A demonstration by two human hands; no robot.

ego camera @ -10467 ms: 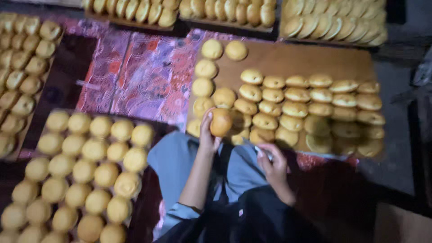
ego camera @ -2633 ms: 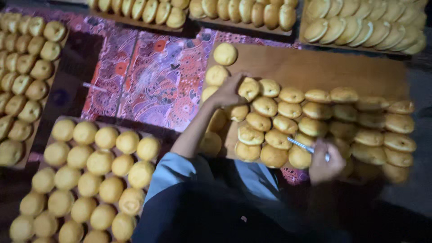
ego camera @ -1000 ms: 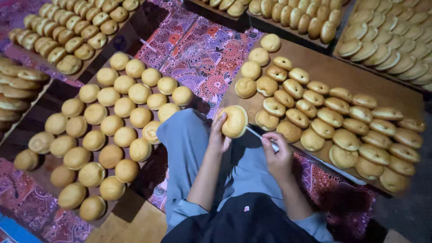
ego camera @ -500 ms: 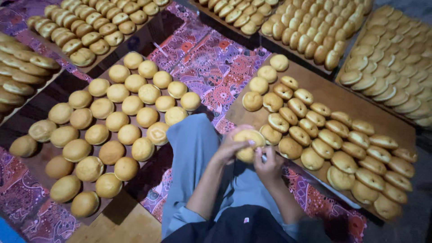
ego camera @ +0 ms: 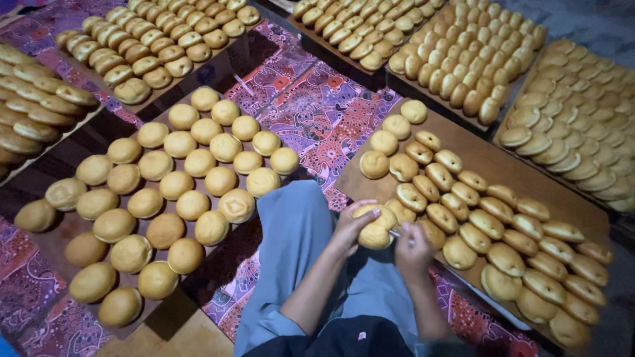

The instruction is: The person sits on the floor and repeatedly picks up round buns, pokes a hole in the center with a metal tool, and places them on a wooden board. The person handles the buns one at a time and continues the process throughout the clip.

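Head view: left hand (ego camera: 349, 228) fingers curl around round bun (ego camera: 374, 226); right hand (ego camera: 411, 243) pinches thin tool (ego camera: 395, 233) touching bun, above near knee.

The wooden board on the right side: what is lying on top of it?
The wooden board carries overlapping rows of slit buns, with bare wood at its far side. The left hand holds one bun over its near edge. The buns cover the wood beneath.

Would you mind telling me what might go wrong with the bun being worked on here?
The left hand holds the bun in the air over the lap, so it could drop. The right hand brings a thin tool close to the left fingers, which might get nicked.
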